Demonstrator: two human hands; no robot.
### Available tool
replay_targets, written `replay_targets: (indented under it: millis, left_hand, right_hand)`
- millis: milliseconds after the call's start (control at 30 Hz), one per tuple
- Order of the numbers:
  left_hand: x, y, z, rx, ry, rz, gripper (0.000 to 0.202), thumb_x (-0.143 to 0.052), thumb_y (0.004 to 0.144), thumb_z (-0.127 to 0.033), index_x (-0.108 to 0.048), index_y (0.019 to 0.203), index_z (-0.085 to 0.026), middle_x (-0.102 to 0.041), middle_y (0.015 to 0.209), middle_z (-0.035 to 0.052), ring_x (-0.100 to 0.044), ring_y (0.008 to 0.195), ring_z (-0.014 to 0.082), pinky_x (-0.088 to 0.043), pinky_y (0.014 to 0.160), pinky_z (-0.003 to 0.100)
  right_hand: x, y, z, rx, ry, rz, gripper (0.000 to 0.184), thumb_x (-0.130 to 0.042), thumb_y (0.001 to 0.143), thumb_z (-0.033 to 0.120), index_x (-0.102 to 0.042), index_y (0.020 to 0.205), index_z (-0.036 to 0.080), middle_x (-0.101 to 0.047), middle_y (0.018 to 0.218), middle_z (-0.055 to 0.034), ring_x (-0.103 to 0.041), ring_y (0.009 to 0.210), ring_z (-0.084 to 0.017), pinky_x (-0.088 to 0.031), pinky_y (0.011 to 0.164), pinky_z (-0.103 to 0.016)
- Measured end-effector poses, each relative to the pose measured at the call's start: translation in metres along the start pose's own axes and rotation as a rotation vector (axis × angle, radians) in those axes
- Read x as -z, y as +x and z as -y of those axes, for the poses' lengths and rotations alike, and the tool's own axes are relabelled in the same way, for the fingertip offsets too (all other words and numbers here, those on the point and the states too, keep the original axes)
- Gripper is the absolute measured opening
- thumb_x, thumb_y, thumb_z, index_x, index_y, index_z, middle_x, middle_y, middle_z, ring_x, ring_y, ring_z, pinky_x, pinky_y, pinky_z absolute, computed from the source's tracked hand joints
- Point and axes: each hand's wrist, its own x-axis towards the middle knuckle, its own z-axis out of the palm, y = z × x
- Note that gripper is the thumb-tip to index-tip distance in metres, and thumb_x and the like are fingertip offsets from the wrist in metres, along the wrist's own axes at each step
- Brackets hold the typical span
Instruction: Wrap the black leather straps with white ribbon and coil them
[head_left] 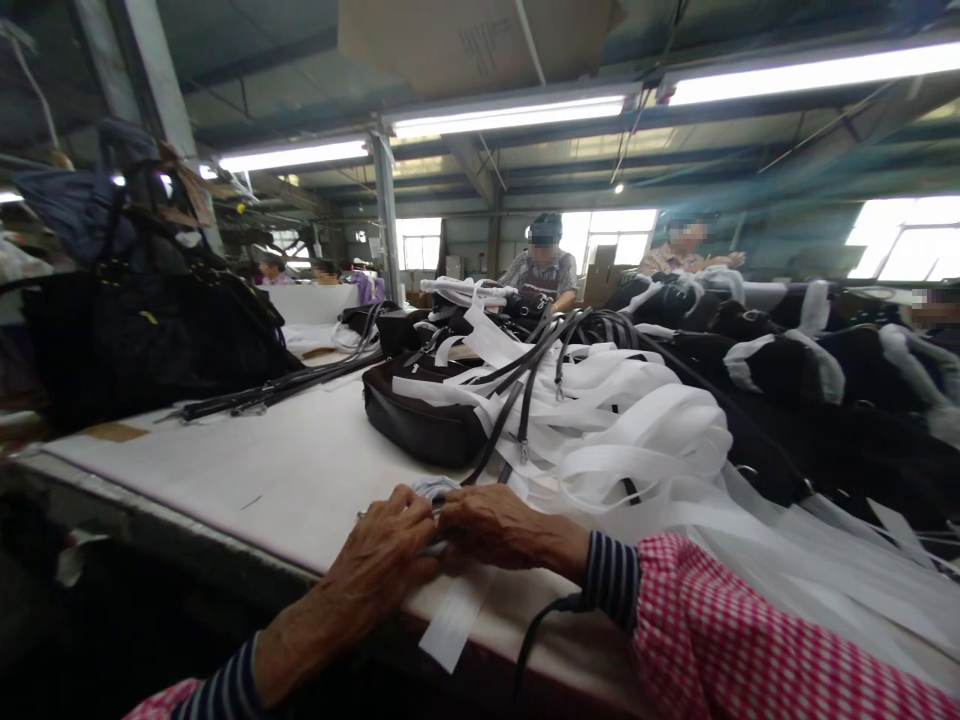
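On my feed, the left hand and right hand meet above the near edge of the table, fingers curled close; I can't tell exactly what they pinch. Just below them shows a white strip, flat, pale, straight-cut at its end. A dark leather-look handbag sits beyond.

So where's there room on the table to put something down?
The white tabletop looks mostly bare between the black straps, dark handbag, left hand and near edge. Right of that handbag, it's crowded with white strips and more bags.
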Motion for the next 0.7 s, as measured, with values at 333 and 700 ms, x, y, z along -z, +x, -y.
replay_targets:
  millis: [333, 700]
  left_hand:
    - [-0.007, 0.002, 0.009, -0.026, -0.031, -0.043, 0.022, -0.058, 0.1, -0.037, -0.066, 0.117, -0.026, -0.067, 0.11, 0.007, -0.053, 0.108, 0.029, -0.044, 0.088, 0.042]
    - [0.003, -0.001, -0.021, 0.077, 0.13, -0.051, 0.009, -0.054, 0.091, -0.019, -0.062, 0.094, -0.021, -0.064, 0.102, 0.0077, -0.059, 0.099, 0.0275, -0.045, 0.085, 0.041]
  right_hand:
    - [0.003, 0.003, -0.006, -0.073, -0.033, 0.041, 0.012, -0.071, 0.089, 0.017, -0.074, 0.101, 0.018, -0.072, 0.1, -0.006, -0.065, 0.085, -0.019, -0.041, 0.067, -0.026]
    - [0.094, -0.082, 0.028, -0.116, 0.079, -0.261, 0.032, -0.073, 0.094, 0.028, -0.068, 0.122, 0.015, -0.07, 0.101, -0.0049, -0.063, 0.086, -0.016, -0.046, 0.078, -0.027]
